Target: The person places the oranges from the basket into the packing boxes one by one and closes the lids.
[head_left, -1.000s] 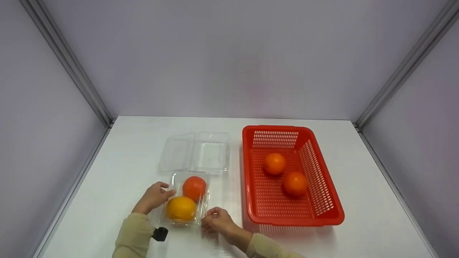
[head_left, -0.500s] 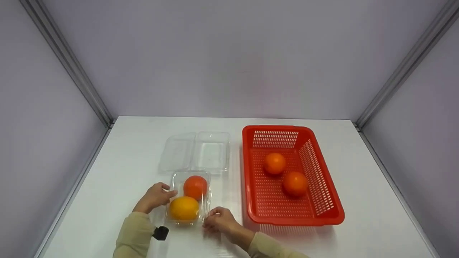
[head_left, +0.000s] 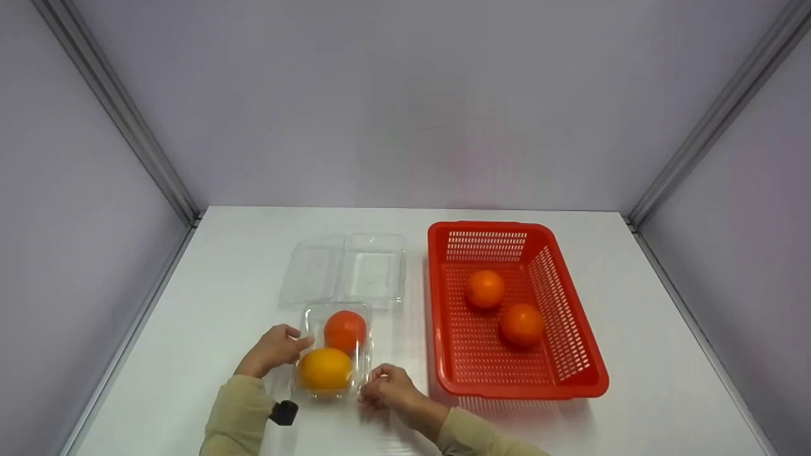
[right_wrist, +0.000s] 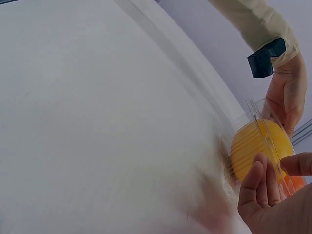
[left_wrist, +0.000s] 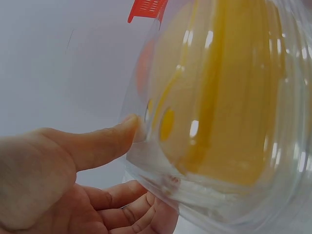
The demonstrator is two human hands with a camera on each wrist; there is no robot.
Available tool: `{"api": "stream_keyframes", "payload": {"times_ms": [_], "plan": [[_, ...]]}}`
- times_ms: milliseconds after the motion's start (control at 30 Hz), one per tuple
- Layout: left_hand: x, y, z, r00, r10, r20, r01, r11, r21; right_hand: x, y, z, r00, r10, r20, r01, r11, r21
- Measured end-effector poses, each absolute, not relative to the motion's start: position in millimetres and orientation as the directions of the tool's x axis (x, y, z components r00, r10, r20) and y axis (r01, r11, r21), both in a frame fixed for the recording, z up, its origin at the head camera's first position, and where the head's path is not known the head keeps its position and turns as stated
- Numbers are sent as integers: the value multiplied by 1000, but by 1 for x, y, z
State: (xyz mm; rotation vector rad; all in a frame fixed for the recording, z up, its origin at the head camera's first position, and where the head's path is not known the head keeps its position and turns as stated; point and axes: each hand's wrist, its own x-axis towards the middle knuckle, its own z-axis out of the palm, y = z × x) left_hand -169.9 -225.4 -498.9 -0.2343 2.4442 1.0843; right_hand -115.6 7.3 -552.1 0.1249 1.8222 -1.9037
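A clear plastic clamshell container (head_left: 315, 324) stands near the front of the white table with its lid down. Inside it lie a yellow-orange fruit (head_left: 325, 370) and, behind that, a red-orange fruit (head_left: 345, 331). My left hand (head_left: 276, 347) pinches the container's left side. In the left wrist view its thumb (left_wrist: 109, 141) presses the rim from above and the fingers curl underneath. At the front right corner my right hand (head_left: 391, 391) pinches the rim, its thumb (right_wrist: 296, 164) opposite the bent fingers in the right wrist view.
Behind lies a second clear clamshell (head_left: 372, 269), unfolded with nothing in it. To the right stands a red perforated basket (head_left: 443, 354) with two oranges, one farther back (head_left: 485, 289) and one nearer (head_left: 521, 325). Pale walls enclose the table (head_left: 659, 354) at the back and sides.
The container and its fruits have shifted slightly right, and both hands moved along with it. Over the last half second almost nothing has moved.
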Motion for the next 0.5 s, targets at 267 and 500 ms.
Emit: {"api": "stream_keyframes", "payload": {"times_ms": [267,500], "plan": [[-169,-225,-499,-902,48,-430,-293,663,689,-118,7,-554,-865,-294,-407,424,7,-906],[-169,-225,-498,-896,41,-443,-308,662,683,-118,6,-555,-868,-281,-410,421,25,-907]]}}
